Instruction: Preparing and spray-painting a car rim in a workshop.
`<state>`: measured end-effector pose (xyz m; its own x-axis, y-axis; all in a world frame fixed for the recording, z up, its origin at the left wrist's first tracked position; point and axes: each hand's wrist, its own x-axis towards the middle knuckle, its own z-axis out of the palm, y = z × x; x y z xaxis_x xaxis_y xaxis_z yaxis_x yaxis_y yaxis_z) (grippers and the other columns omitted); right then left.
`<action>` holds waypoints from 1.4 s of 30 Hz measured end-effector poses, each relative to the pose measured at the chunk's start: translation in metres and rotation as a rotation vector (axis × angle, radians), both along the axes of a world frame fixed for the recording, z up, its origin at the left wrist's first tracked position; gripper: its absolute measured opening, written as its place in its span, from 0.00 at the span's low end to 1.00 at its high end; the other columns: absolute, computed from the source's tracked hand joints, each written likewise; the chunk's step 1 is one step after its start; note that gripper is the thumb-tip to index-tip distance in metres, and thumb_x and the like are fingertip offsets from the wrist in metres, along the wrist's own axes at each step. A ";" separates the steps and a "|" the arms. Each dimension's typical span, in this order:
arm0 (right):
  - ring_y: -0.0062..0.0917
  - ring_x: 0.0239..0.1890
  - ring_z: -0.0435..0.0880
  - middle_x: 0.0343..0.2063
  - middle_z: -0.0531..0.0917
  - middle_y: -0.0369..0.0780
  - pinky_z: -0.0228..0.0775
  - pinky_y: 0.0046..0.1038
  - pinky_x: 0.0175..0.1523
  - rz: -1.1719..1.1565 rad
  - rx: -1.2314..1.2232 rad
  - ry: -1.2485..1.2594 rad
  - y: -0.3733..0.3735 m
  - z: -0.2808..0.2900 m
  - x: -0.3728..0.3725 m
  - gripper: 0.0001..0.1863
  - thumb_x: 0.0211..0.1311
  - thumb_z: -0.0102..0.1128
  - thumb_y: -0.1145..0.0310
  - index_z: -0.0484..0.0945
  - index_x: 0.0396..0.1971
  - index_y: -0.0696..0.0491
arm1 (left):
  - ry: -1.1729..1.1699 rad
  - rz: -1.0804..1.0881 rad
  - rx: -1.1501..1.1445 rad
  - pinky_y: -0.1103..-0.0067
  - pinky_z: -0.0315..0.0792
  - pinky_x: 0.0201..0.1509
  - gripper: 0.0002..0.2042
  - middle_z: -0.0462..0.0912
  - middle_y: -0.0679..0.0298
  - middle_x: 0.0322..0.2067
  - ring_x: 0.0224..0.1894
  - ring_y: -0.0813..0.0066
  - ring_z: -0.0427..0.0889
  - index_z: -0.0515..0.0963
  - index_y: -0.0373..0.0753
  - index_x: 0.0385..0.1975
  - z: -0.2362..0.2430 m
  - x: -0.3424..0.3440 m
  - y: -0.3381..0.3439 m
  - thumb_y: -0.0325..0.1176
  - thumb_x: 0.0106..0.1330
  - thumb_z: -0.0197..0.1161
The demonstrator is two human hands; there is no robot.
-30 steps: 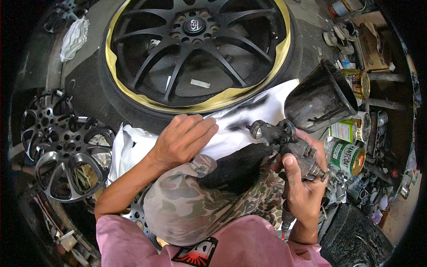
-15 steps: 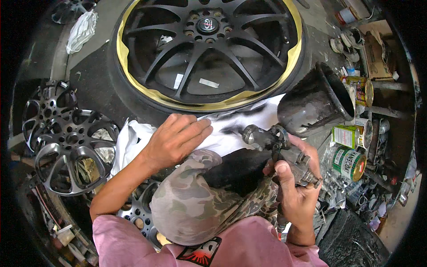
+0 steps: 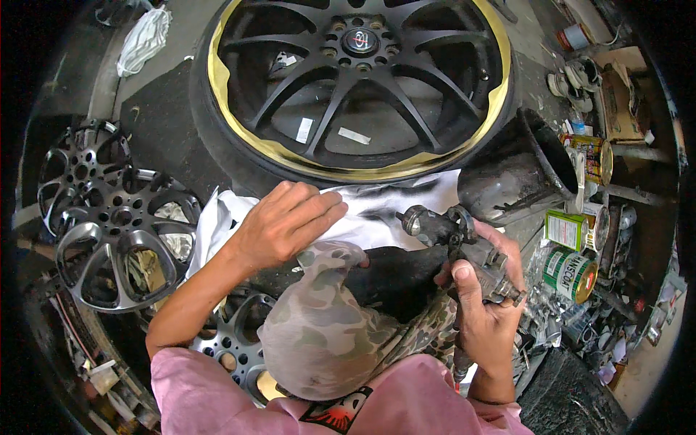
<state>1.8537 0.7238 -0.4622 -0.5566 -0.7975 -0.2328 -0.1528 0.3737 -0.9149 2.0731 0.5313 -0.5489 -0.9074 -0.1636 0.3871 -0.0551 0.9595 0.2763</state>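
My right hand [image 3: 487, 319] grips a dark, paint-stained spray gun [image 3: 482, 264], with its round front end facing the wheel. Near my camouflage-clad knee [image 3: 326, 326], my left hand [image 3: 293, 221] is empty, its fingers loosely stretched out. Behind that hand, white paper [image 3: 395, 228] with black overspray lies against the tyre. A black multi-spoke wheel [image 3: 388, 87] lies flat in front of me, its rim edged with yellow masking tape [image 3: 221, 87]. Just beyond the spray gun, a dark, paint-coated round container [image 3: 500, 181] lies tilted, its mouth facing right.
Several unmounted grey wheels [image 3: 119, 217] are stacked on the left, and another wheel [image 3: 235, 341] is by my leg. A white bundle [image 3: 143, 42] lies at the far left. Paint cans [image 3: 571, 274], a cardboard box [image 3: 623, 101] and clutter line the right side.
The wheel and surroundings have shifted slightly to the right in the picture. Both hands keep nearly the same pose, with the spray gun still in my right hand.
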 end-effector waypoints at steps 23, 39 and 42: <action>0.27 0.51 0.80 0.49 0.81 0.45 0.69 0.27 0.58 0.051 -0.058 -0.127 -0.011 0.004 0.011 0.23 0.67 0.66 0.71 0.74 0.58 0.62 | 0.011 0.001 0.008 0.75 0.71 0.38 0.18 0.82 0.61 0.43 0.38 0.68 0.78 0.82 0.32 0.44 0.001 0.003 -0.006 0.28 0.53 0.63; 0.17 0.41 0.80 0.48 0.80 0.41 0.75 0.20 0.46 -0.102 -0.056 0.054 0.002 0.006 -0.022 0.21 0.68 0.65 0.71 0.73 0.57 0.62 | 0.003 -0.018 0.023 0.74 0.71 0.39 0.18 0.83 0.60 0.44 0.39 0.68 0.78 0.82 0.32 0.44 -0.002 -0.020 0.002 0.29 0.53 0.63; 0.16 0.37 0.80 0.45 0.81 0.40 0.76 0.20 0.44 -0.173 -0.066 -0.023 0.004 0.009 -0.026 0.21 0.68 0.64 0.71 0.73 0.58 0.62 | -0.009 -0.018 0.038 0.73 0.72 0.40 0.19 0.83 0.59 0.45 0.39 0.67 0.79 0.83 0.32 0.46 -0.003 -0.023 0.004 0.30 0.53 0.62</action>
